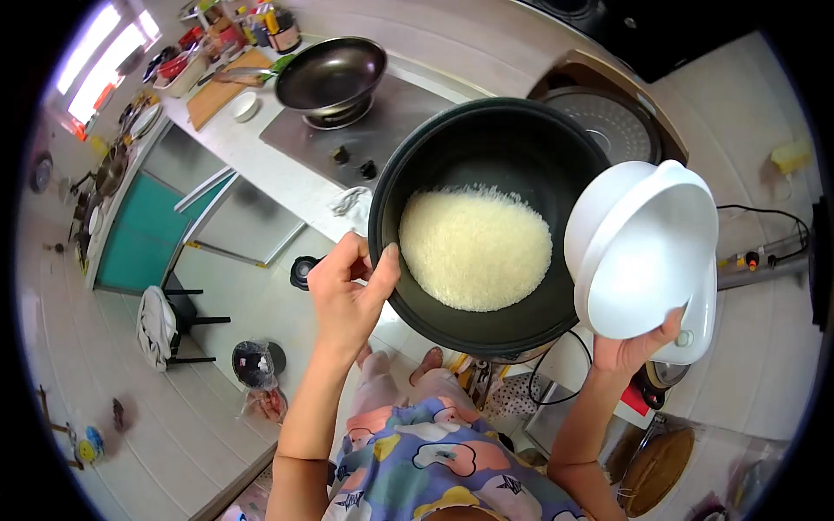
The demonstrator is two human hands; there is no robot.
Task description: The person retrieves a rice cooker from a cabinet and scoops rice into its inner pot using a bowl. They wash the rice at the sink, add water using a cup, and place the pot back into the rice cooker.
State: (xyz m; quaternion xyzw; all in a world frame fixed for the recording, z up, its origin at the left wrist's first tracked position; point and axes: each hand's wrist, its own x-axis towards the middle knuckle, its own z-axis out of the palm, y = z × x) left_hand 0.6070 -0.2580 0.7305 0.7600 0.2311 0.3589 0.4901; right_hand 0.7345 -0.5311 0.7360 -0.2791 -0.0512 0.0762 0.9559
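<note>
A large dark inner pot (486,326) is held up in front of me, tilted so its inside shows. White uncooked rice (476,249) lies in a heap on its bottom. My left hand (352,282) grips the pot's left rim, thumb over the edge. On the right, my right hand (630,343) is closed on the lower edge of a white bowl (651,260), which is tipped on its side beside the pot's right rim. The bowl's inside looks bare. Behind the bowl, a white appliance (702,321) is partly hidden.
A wok (332,78) sits on the stove (295,139) at the upper left. Near it are a small white bowl (245,107), a cutting board (221,91) and a cloth (352,208). An open rice cooker lid (604,122) stands behind the pot. A stool (178,326) is at the left.
</note>
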